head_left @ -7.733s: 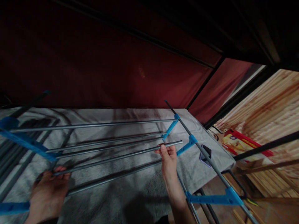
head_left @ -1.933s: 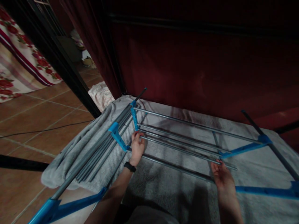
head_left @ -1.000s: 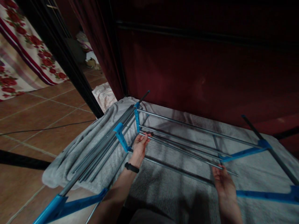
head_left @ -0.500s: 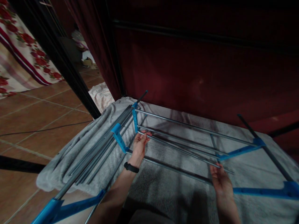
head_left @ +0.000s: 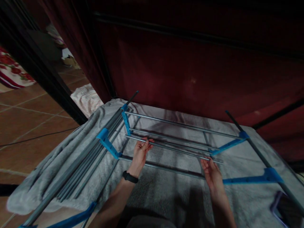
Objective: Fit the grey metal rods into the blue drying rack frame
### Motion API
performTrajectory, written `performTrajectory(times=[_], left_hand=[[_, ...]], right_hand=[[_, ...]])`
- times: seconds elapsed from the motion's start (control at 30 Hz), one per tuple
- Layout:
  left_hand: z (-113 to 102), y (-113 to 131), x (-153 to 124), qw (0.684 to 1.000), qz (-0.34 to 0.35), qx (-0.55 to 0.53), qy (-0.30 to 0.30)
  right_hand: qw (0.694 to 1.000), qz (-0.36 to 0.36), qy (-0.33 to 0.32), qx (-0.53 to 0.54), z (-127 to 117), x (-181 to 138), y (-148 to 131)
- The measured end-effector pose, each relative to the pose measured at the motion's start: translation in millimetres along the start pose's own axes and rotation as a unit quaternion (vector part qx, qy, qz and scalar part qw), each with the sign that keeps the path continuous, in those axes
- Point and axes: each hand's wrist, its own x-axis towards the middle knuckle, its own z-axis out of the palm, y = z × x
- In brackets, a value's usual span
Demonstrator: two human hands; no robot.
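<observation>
A rack frame of grey metal rods (head_left: 180, 126) and blue plastic connectors (head_left: 108, 145) lies on a grey fleece blanket (head_left: 166, 193). My left hand (head_left: 140, 152) grips one loose grey rod (head_left: 173, 148) near its left end, beside the blue connector (head_left: 127, 123). My right hand (head_left: 211, 172), palm up, holds the same rod near its right end, just below the blue arm (head_left: 226, 144). A black band is on my left wrist (head_left: 130, 176).
Several spare grey rods (head_left: 80, 172) lie bundled on the blanket's left side. A dark red fabric wall (head_left: 190, 69) stands behind. Brown floor tiles (head_left: 30, 126) and a black post (head_left: 42, 72) lie left. A dark phone-like object (head_left: 286, 212) sits bottom right.
The view has swung right and slightly down. Both hands keep hold of the same rod, and its left end now reaches closer to the blue connector.
</observation>
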Motion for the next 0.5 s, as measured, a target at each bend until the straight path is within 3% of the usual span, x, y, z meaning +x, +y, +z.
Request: performTrajectory(times=[0.17, 0.5], left_hand=[[2, -10, 1, 0.998, -0.051, -0.011, -0.018], [-16, -10, 20, 0.999, -0.028, 0.036, 0.028]], right_hand=[[1.000, 0.002, -0.016, 0.014, 6, -5, -1], [0.996, -0.061, 0.019, 0.064, 19, -7, 3]])
